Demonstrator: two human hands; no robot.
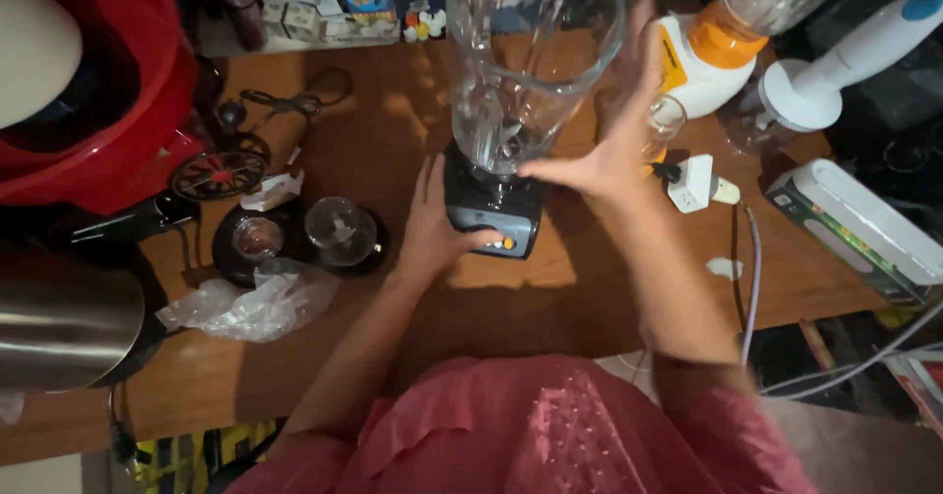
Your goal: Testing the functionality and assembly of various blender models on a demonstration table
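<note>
While your left hand (429, 227) lies flat on the black blender base (491, 209) with the thumb by its buttons, your right hand (611, 131) is spread wide open beside the clear blender jar (526, 62) and has hold of nothing. The jar stands on the base in the middle of the wooden bench (511, 288).

The biggest thing near you is the red tub (118, 101) on the left. It is well away, so I think it is safe.

The tall jar could tip, I think, because no hand is holding it, and a bump from your open hand could knock it.

The orange and white juicer (702, 57) stands just behind your right hand, with a small glass cup (668, 121) nearly touching your fingers. A quick move back could push them over.

The white plug (695, 182) and its cord (752, 278) lie under your right arm and could catch it.

Two round lids (300, 234) and a crumpled plastic bag (250, 305) sit near your left arm.
</note>
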